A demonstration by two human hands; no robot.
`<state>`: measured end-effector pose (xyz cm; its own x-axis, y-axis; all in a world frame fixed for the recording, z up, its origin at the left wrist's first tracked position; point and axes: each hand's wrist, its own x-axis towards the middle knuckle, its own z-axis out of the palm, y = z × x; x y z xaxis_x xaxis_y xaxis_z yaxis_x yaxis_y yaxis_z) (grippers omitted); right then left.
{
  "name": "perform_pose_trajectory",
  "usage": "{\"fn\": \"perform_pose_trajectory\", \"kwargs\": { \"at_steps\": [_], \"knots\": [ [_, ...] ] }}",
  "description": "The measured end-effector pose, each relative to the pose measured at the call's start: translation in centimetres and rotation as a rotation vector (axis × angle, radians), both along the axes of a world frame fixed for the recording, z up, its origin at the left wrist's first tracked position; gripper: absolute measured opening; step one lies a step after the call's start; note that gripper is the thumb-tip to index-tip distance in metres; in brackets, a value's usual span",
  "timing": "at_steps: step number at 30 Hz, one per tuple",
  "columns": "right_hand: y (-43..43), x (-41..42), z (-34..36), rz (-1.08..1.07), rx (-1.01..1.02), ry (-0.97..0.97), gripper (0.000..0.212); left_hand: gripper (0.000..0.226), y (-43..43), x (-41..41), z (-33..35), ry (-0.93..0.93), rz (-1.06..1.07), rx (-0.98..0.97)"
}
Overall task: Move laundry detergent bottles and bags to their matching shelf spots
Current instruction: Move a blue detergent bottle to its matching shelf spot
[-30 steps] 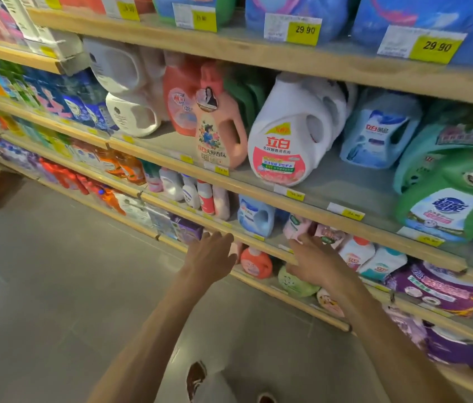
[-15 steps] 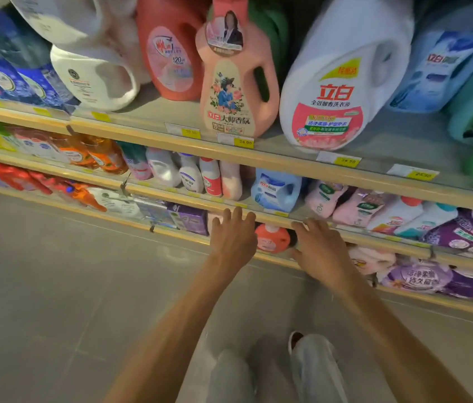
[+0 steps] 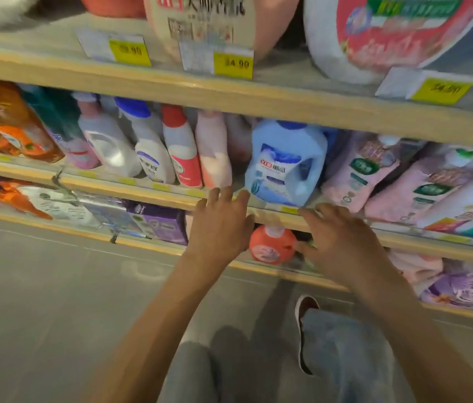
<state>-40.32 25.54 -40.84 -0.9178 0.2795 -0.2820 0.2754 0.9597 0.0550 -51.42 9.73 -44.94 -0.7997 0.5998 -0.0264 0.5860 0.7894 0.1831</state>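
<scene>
A pale blue detergent jug (image 3: 286,164) with a blue cap stands on the second shelf (image 3: 130,184) from the floor. Just below its base, my left hand (image 3: 220,225) and my right hand (image 3: 337,242) are spread, fingers apart, holding nothing. Between them, on the bottom shelf, lies a small round orange-red bottle (image 3: 271,247). My right thumb is close to that bottle; contact is unclear. Pink refill bags (image 3: 360,173) lean to the right of the blue jug. White and pink bottles (image 3: 168,152) stand to its left.
Above is a shelf (image 3: 258,94) with large pink and white jugs and yellow price tags. Purple boxes (image 3: 159,222) sit at bottom left, purple bags (image 3: 468,289) at bottom right. Grey floor lies at the left; my knees and a shoe (image 3: 305,309) are below.
The view has dropped and closed in on the lower shelves as I crouch. Both hands have moved forward and up to the edge of the second shelf, either side of the orange-red bottle.
</scene>
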Motion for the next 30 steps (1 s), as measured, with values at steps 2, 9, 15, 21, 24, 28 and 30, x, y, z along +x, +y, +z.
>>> {"fn": "perform_pose_trajectory", "kwargs": {
  "at_steps": [2,9,15,21,24,28,30],
  "knots": [
    [0.5,-0.6,-2.5,0.006,0.022,0.023,0.063,0.045,1.0,-0.9,-3.0,0.003,-0.019,0.063],
    [3.9,-2.3,-8.5,-0.015,0.107,0.124,0.065,0.039,3.1,-6.7,-11.3,0.143,-0.078,0.158],
    [5.7,-2.9,-10.3,-0.092,0.120,0.271,0.069,0.060,4.7,-7.8,-14.0,0.147,-0.104,0.431],
    [6.6,-4.1,-8.6,-0.136,0.075,0.449,0.083,0.093,7.3,-10.1,-14.3,-0.018,-0.122,0.685],
    [6.8,-5.7,-8.0,-0.124,0.050,0.507,0.091,0.103,8.4,-10.9,-14.8,-0.111,-0.109,0.788],
    [7.1,-7.5,-8.2,-0.121,0.005,0.590,0.098,0.099,8.7,-10.9,-15.4,-0.190,-0.144,0.833],
    [7.3,-8.0,-8.6,-0.101,-0.030,0.619,0.103,0.099,8.8,-11.3,-15.5,-0.210,-0.162,0.834]
  ]
}}
